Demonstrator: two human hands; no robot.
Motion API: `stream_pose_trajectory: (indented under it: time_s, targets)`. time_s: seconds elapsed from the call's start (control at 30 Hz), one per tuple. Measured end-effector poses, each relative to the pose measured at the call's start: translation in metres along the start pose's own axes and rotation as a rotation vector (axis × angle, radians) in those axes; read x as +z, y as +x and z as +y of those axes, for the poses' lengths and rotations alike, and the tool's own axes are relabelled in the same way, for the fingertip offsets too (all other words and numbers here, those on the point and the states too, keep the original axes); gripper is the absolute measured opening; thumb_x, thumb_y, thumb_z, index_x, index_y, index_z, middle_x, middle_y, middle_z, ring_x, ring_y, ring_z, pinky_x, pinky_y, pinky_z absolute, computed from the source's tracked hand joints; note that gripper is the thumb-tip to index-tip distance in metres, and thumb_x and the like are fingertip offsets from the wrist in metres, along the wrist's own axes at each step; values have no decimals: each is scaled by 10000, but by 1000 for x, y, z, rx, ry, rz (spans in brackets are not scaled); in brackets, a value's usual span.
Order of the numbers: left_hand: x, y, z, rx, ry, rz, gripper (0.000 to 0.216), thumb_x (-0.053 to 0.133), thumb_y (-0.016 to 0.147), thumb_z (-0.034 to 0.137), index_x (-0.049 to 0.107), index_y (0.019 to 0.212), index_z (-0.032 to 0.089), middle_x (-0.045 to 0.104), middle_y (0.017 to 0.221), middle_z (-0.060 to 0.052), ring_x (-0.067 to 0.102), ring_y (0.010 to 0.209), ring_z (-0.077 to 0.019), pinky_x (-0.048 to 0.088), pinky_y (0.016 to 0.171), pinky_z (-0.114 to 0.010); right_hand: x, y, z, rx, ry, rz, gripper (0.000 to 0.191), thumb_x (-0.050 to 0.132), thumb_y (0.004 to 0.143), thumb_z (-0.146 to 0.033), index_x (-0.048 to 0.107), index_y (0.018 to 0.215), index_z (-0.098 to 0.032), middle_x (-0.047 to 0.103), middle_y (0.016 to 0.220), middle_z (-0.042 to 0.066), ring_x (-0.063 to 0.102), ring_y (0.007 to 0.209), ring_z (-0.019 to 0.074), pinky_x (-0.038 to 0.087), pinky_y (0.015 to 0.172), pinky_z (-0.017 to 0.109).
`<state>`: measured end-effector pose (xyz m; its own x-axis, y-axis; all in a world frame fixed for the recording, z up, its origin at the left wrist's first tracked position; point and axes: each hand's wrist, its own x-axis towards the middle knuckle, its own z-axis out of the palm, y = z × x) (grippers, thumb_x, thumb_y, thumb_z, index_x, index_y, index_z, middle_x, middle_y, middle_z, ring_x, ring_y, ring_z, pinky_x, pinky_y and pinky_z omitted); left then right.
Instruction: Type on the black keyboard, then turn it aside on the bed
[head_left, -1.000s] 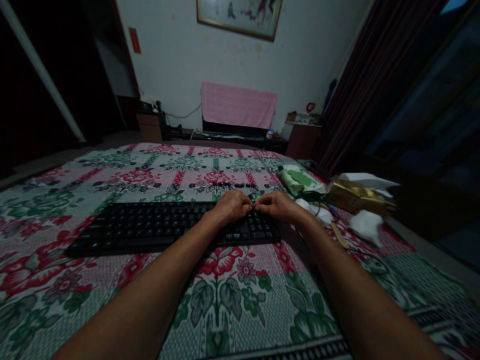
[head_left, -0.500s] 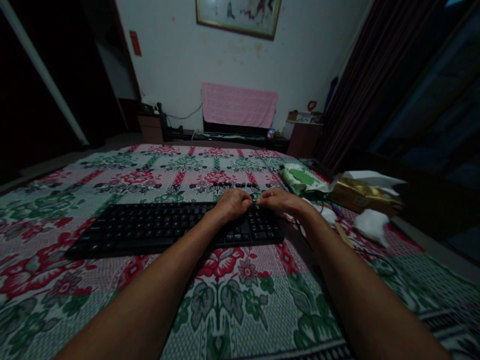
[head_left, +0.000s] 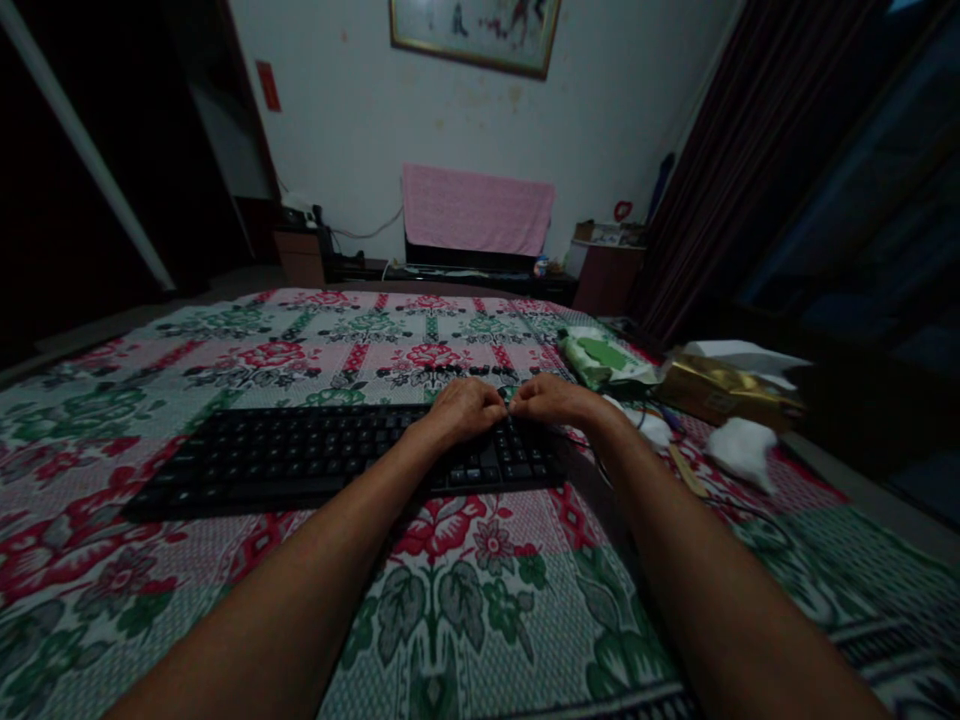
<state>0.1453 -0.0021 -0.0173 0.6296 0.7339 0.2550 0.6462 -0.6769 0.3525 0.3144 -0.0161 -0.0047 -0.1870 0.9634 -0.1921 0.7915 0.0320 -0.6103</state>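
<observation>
A black keyboard lies across a flowered red and green bedspread. Both my hands rest over its right end, at the far edge of the keys. My left hand is curled with the fingers closed together. My right hand is also curled, its fingertips meeting the left hand's in a pinch. What the fingers hold, if anything, is too small and dark to make out.
A green and white packet lies to the right of the keyboard. Further right are a gold box, white paper and a white wad. A pink cloth covers a screen at the far wall.
My hands have stayed over the right end of the keyboard, shifting only slightly. The view has barely moved.
</observation>
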Motion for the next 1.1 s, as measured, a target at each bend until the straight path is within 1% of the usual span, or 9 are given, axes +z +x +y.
stream_pose_trajectory:
  time_s: [0.13,0.3,0.47,0.67,0.77,0.9,1.1]
  targets:
    - [0,-2,4,-1,15,4,276,421,697,348,652,797,235,642,729,-15,553,694,-138,366,609,-221,-1,0,-2,54,-30,-9,174,506,595,-272,582,567,-119,463,462,-18,351,398,52,262,402,191]
    - [-1,-2,9,-58,32,2,291,420,693,365,658,784,225,638,715,-37,554,699,-156,368,620,-235,-1,6,-3,87,-100,-12,187,504,601,-291,582,567,-124,463,470,-7,352,410,59,261,407,201]
    - [1,3,10,-101,32,-13,283,420,687,336,665,735,202,635,706,-49,549,680,-157,374,612,-234,-2,3,-2,50,-41,-49,209,512,609,-324,566,556,-129,417,445,-21,322,397,54,246,393,201]
    - [0,9,11,-171,21,-38,292,430,670,361,666,698,190,631,683,-56,542,641,-153,377,592,-232,-3,-1,7,-28,75,-12,229,518,605,-356,583,632,-138,406,446,-45,319,394,46,251,396,185]
    - [1,9,12,-195,7,-25,284,437,658,365,665,698,199,628,663,-49,544,625,-155,376,567,-234,-2,-4,5,-40,60,14,245,519,600,-358,600,658,-134,423,452,-46,327,401,45,258,402,181]
    - [2,8,14,-240,-1,3,268,441,654,344,661,693,195,623,647,-47,546,608,-154,375,543,-234,-1,-7,-2,-14,4,64,261,509,606,-364,600,640,-122,442,462,-35,337,411,45,257,399,179]
    - [1,6,15,-232,1,-5,264,439,659,338,654,718,198,623,663,-34,539,611,-128,379,565,-211,1,-5,5,-70,6,57,263,503,614,-367,597,666,-126,449,484,-35,345,417,47,257,395,178]
